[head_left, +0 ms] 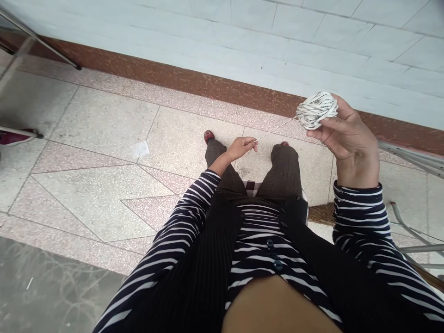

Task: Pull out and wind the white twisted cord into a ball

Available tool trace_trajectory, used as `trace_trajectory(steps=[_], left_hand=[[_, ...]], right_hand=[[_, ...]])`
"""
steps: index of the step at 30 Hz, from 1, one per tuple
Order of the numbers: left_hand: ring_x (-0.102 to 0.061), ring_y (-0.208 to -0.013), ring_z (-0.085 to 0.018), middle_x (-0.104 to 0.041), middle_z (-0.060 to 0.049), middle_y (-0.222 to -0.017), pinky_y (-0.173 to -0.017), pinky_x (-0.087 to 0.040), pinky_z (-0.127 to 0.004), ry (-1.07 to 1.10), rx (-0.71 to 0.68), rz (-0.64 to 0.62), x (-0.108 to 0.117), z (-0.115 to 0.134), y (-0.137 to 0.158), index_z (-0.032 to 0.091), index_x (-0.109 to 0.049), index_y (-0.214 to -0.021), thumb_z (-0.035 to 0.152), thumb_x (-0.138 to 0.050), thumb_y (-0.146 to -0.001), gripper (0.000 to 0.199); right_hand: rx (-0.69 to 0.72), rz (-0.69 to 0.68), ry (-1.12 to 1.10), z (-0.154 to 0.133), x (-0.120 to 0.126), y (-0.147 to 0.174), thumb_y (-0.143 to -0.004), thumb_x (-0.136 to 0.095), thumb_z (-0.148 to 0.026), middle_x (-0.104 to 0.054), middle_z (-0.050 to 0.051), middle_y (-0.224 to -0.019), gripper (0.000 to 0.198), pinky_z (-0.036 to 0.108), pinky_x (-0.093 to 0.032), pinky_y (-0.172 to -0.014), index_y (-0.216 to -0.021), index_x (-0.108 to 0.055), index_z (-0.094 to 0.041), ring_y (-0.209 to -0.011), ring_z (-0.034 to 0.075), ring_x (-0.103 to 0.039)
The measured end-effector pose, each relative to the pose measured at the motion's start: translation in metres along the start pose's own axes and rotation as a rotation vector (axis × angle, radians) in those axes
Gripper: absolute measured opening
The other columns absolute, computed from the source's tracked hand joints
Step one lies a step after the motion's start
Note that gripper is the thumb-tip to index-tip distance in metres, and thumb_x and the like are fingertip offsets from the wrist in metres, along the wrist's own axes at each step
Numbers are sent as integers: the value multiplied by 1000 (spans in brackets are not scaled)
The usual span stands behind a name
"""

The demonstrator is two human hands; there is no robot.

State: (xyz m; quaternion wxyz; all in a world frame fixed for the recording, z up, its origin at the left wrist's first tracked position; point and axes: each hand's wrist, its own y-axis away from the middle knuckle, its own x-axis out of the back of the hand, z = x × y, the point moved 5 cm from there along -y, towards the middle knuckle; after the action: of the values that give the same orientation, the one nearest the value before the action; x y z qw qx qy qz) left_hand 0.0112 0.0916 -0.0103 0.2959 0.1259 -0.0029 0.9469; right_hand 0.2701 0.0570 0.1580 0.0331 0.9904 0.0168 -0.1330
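Note:
My right hand (354, 132), raised at the right, is closed round a ball of white cord with dark flecks (316, 111). A thin strand of cord (275, 128) runs from the ball down to the left. My left hand (243, 147) pinches this strand between thumb and fingers, above my left knee. The strand looks straight between the two hands. Both hands are held in the air, apart from each other, and the ball hides part of my right fingertips.
A pale tiled wall (243, 51) with a brown skirting (180, 81) stands ahead. White paper (140, 149) lies on the speckled floor. Metal furniture legs (52, 48) are at the upper left. A metal frame (416, 249) and broom bristles (321, 212) show at the right.

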Motion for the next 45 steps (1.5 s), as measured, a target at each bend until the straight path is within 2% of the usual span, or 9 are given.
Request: trace_trajectory(steps=[5,9,12,14,19,25,34,39,45], left_hand=[[-70,-76,-16,-78,-4,-78,-84,-53,-27,-37,139,-3,0,-25,3,15,-76,-94,23,-56,-96,21],[-77,-109,-26,-84,-13,-114,-108,-55,-38,-348,212,31,4,-32,3,14,-79,-103,15,-59,-92,23],[-72,-129,-28,-74,-18,-144,-116,-53,-42,-232,94,130,-1,-10,-9,14,-74,-133,17,-63,-94,41],[-71,-130,-27,-73,-17,-146,-110,-57,-39,3,-64,139,-11,15,-19,18,-69,-143,28,-68,-98,46],[-76,-107,-23,-82,-10,-113,-97,-62,-37,330,-206,168,-29,61,-34,15,-77,-117,42,-82,-92,37],[-71,-77,-12,-74,-3,-80,-81,-59,-25,310,-124,93,-30,53,-21,15,-72,-82,41,-71,-100,32],[-64,-74,-10,-71,-2,-76,-78,-55,-20,140,-30,81,-9,34,10,15,-69,-74,22,-59,-97,26],[-62,-63,-8,-69,-2,-69,-65,-52,-18,176,125,46,-15,13,23,15,-67,-74,20,-58,-95,23],[-62,-62,-9,-68,0,-66,-64,-50,-19,98,119,-72,-20,21,54,15,-66,-74,26,-60,-93,23]], right_hand=[[90,37,67,-27,6,5,-48,-113,-30,-81,-1,-101,69,32,-74,-65,-111,-86,-37,-82,19,-79],[156,29,141,-36,-9,18,-62,-109,-31,-81,0,-117,63,36,-76,-70,-120,-84,-39,-94,24,-80],[35,-37,144,-16,-36,19,-62,-106,-28,-78,2,-132,65,40,-77,-70,-121,-80,-36,-105,30,-81],[-64,-115,163,0,-55,17,-64,-103,-27,-75,5,-138,63,43,-78,-74,-122,-78,-33,-113,33,-79],[-105,-194,236,19,-76,10,-69,-98,-29,-74,7,-134,62,48,-77,-82,-126,-75,-32,-123,37,-76],[-111,-145,263,24,-48,3,-68,-100,-29,-75,6,-128,64,47,-77,-81,-128,-75,-32,-118,36,-77],[-34,-1,256,22,-15,-13,-70,-98,-33,-76,4,-119,56,45,-77,-79,-119,-73,-33,-112,31,-78],[125,146,307,25,4,-35,-71,-93,-28,-78,4,-112,56,47,-75,-78,-120,-67,-31,-98,27,-78],[324,347,865,51,26,-60,-74,-86,-28,-75,7,-118,54,59,-69,-84,-122,-62,-28,-101,32,-73]])
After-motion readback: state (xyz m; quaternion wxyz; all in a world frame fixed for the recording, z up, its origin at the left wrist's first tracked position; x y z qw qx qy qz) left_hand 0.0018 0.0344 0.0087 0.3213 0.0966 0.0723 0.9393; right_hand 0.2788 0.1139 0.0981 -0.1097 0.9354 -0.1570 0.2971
